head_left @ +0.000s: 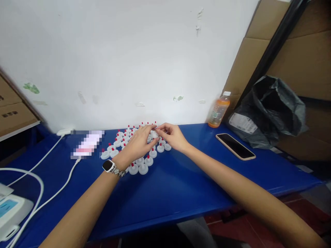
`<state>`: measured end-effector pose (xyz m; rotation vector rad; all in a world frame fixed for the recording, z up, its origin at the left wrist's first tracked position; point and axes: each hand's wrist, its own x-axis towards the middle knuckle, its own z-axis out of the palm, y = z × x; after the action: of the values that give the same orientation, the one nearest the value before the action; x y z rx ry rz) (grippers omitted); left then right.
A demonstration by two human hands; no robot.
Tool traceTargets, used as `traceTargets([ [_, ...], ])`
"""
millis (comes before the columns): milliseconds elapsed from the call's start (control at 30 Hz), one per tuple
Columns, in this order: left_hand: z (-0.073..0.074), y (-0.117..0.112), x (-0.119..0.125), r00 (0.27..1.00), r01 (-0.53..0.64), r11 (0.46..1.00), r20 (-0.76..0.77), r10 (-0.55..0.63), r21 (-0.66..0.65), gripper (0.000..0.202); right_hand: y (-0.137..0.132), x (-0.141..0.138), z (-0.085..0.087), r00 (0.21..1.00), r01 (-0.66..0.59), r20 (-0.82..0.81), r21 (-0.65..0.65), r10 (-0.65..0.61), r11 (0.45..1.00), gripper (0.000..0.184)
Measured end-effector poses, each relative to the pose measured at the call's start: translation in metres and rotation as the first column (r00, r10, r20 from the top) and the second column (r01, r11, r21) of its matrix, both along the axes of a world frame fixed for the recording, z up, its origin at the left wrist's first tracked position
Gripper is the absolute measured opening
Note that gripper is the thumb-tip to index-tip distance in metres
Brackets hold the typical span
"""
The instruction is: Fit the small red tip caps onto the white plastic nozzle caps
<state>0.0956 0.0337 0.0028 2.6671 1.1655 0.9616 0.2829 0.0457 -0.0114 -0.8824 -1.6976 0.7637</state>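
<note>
Several white round nozzle caps with small red tips (143, 168) stand in a close group on the blue table, mostly upright. My left hand (139, 143) reaches over the group, its thumb and fingers closed around one white nozzle cap (154, 134). From the right, my right hand (173, 136) meets it, with thumb and forefinger pinched together at the top of that cap. What lies between those right fingertips is too small to make out. Part of the group is hidden beneath my left hand and wrist. A watch (108, 166) is on my left wrist.
The blue table (160, 196) runs along a white wall. To the right are a phone (235, 146), a bottle of orange drink (219, 109) and a grey plastic bag (271, 110). On the left lie a lit, blurred-out screen (89, 143), white cables (69, 177) and a white device (15, 213).
</note>
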Motion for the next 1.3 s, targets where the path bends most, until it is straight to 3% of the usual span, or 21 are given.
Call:
traceTargets([
  [100, -0.004, -0.008, -0.028, 1.000, -0.019, 0.998, 0.015, 0.020, -0.064, 0.038, -0.005, -0.027, 0.006, 0.998, -0.049, 0.039, 0.020, 0.048, 0.999, 0.027],
  [200, -0.012, -0.011, -0.062, 0.990, -0.119, 0.991, 0.065, 0.123, -0.059, 0.040, 0.006, -0.047, 0.007, 0.967, 0.007, 0.252, 0.092, -0.030, 0.996, 0.024],
  [300, -0.021, -0.012, -0.087, 0.980, -0.175, 0.980, 0.077, 0.182, -0.091, 0.040, 0.022, -0.061, 0.003, 0.779, 0.023, 0.612, 0.193, -0.139, 0.981, 0.021],
  [400, -0.024, -0.015, -0.096, 0.973, -0.202, 0.973, 0.091, 0.213, -0.114, 0.038, 0.029, -0.071, 0.000, 0.604, -0.043, 0.787, 0.186, -0.123, 0.982, 0.024],
  [533, -0.021, -0.018, -0.095, 0.972, -0.208, 0.971, 0.084, 0.218, -0.117, 0.035, 0.029, -0.074, 0.002, 0.622, -0.134, 0.782, 0.061, 0.036, 0.989, 0.030],
  [633, -0.019, -0.019, -0.095, 0.974, -0.209, 0.972, 0.070, 0.217, -0.106, 0.034, 0.030, -0.072, 0.006, 0.622, -0.066, 0.782, 0.113, -0.048, 0.991, 0.029],
  [733, -0.020, -0.019, -0.095, 0.975, -0.207, 0.974, 0.064, 0.213, -0.087, 0.033, 0.033, -0.073, 0.012, 0.530, -0.015, 0.833, 0.201, -0.163, 0.979, 0.021],
  [1033, -0.027, -0.017, -0.089, 0.984, -0.154, 0.983, 0.072, 0.162, -0.104, 0.029, 0.052, -0.097, 0.008, 0.375, -0.045, 0.915, 0.178, -0.148, 0.983, 0.014],
  [1100, -0.028, -0.017, -0.089, 0.984, -0.153, 0.982, 0.072, 0.162, -0.114, 0.031, 0.054, -0.097, 0.005, 0.392, -0.039, 0.909, 0.173, -0.144, 0.984, 0.013],
  [1167, -0.028, -0.017, -0.089, 0.983, -0.159, 0.980, 0.068, 0.168, -0.121, 0.032, 0.053, -0.093, 0.003, 0.466, -0.029, 0.872, 0.188, -0.153, 0.982, 0.012],
  [1233, -0.028, -0.018, -0.088, 0.984, -0.161, 0.980, 0.064, 0.169, -0.117, 0.033, 0.049, -0.087, 0.002, 0.616, 0.014, 0.769, 0.204, -0.169, 0.979, 0.012],
  [1300, -0.027, -0.020, -0.086, 0.984, -0.155, 0.982, 0.066, 0.163, -0.112, 0.035, 0.042, -0.080, 0.001, 0.815, 0.054, 0.564, 0.160, -0.136, 0.986, 0.013],
])
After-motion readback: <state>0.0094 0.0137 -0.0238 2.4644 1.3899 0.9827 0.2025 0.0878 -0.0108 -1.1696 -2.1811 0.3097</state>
